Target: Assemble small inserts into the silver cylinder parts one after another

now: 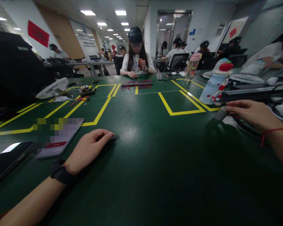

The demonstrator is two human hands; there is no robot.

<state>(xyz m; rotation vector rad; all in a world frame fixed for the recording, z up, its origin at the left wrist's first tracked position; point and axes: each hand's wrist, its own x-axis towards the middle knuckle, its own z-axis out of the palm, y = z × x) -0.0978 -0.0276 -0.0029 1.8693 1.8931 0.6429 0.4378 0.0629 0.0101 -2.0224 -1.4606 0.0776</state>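
Observation:
My left hand (91,147) rests low over the green table (141,157), its thumb and fingers closed on a small dark piece (114,137) at their tips. A black band is round that wrist. Farther right, my right hand (250,113) pinches a small grey cylinder (221,113) near the table's right side, beside black cables (245,127). A red cord circles the right wrist. Left of my left hand lies a flat tablet-like device (61,141), and a dark phone (11,157) is at the far left.
A blue snowman-shaped bottle (211,86) and a clear pink-lidded bottle (192,67) stand at the right. Bundled coloured wires (136,84) lie before a person (136,59) seated opposite. A white fan (52,88) and small electronic parts (86,91) are at the left.

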